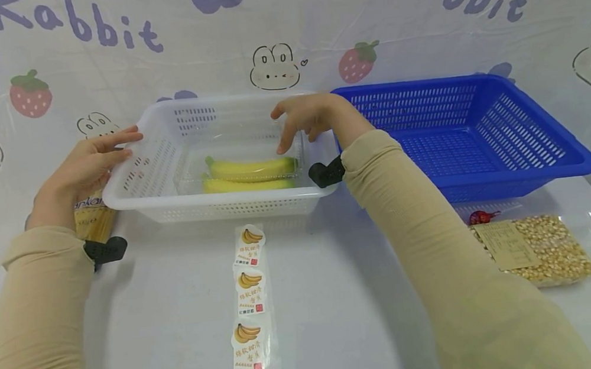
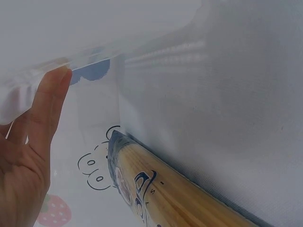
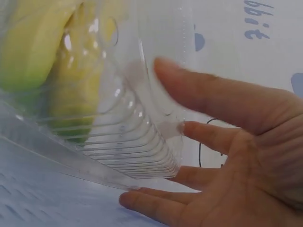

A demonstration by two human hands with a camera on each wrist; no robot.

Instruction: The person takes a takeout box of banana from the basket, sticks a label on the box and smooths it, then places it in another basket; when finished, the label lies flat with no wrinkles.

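A white plastic basket (image 1: pixel 233 198) stands at the back of the table. My left hand (image 1: pixel 85 163) is at its left end, with extended fingertips on the rim; the left wrist view shows a straight finger (image 2: pixel 49 101) reaching up to the basket. Inside lies a clear plastic box (image 1: pixel 187 165) with yellow bananas (image 1: pixel 253 169) in it. Over the right end of this box is my right hand (image 1: pixel 310 117), thumb and fingers spread. In the right wrist view the fingers stand around the box's end, with the thumb (image 3: pixel 199 90) apart from the plastic.
To the right stands a blue basket (image 1: pixel 508 176). A strip of banana labels (image 1: pixel 250 302) lies in front. A pasta packet (image 1: pixel 93 219) is under my left wrist, and a bag of corn kernels (image 1: pixel 553 249) at the right. A printed cloth hangs behind.
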